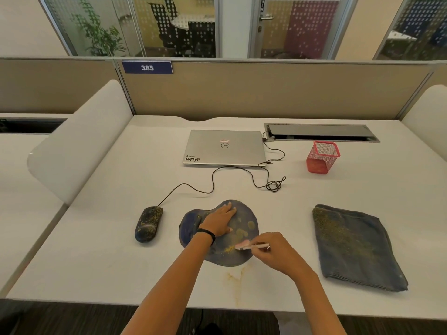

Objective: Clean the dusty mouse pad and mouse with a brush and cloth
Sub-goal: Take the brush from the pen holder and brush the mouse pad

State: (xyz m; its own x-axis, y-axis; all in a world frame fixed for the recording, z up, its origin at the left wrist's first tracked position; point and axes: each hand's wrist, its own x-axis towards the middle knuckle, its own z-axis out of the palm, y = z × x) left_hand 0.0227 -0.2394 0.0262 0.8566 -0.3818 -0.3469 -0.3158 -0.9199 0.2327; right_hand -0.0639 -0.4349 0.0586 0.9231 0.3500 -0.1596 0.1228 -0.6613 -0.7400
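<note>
L hand [221,221] flat, fingers spread, pressing dusty dark-blue rounded mouse pad [244,258], R hand [271,249] pinching small pink brush [244,245] w/ bristles on pad by yellow dust pile [229,249], dusty black wired mouse [148,223] left of pad, folded blue-grey cloth [355,247] at right

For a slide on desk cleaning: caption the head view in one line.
Left hand presses the mouse pad while right hand sweeps dust with a brush; mouse and cloth lie beside.

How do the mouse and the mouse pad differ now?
The mouse lies untouched, left of the mouse pad; the left hand presses flat on the pad while the right hand holds the brush on it. Yellow dust speckles the mouse's top; on the pad it sits in patches and a small pile by the brush. Both are dark and dusty.
</note>
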